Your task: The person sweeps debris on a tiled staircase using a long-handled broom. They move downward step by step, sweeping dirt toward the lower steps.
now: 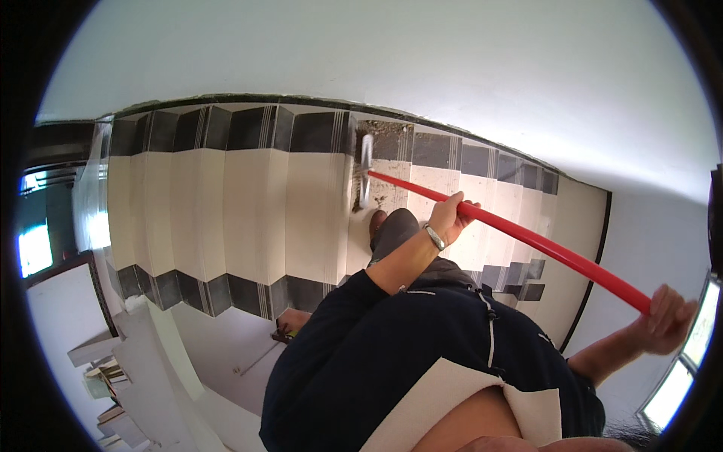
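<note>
A broom with a long red handle (542,246) slants down across the view before me. My left hand (450,217), with a metal bracelet at the wrist, grips the handle partway down. At the upper end of the handle, my right hand (669,321) is closed around it. The pale broom head (366,148) rests near the inner edge of a stair tread and looks slightly blurred; dark bristles show along its side. Loose brown dirt (387,127) lies beside the head, thickest near the wall, with specks scattered over the tread. My shoe (377,221) stands just below the broom head.
Cream stair treads (316,198) with dark tiled borders run to the left and right. A white wall (361,51) bounds the far side. Lower left, loose boards or boxes (116,421) lie beyond the stair's near side. A window (672,395) is at lower right.
</note>
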